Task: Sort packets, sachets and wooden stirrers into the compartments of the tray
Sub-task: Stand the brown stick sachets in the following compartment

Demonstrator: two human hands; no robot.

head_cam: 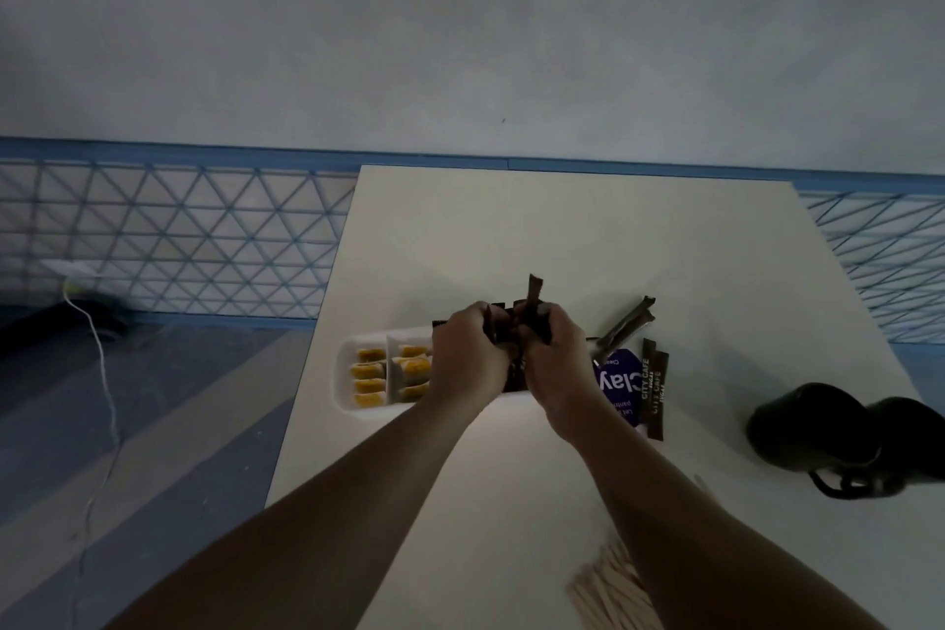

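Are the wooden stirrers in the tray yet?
No, the wooden stirrers lie piled on the table, apart from the tray.

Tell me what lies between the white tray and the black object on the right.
Head view: a purple packet and brown sugar sticks lie between the white tray and the black object; nearer that object, the table is bare.

White table (511,230); tray (341,371); sachets (656,386); stirrers (606,588)

A person's two forearms are bare along their whole visible length behind each grip. The left hand (468,363) and right hand (555,368) are bare too, knuckles and wrists plainly showing.
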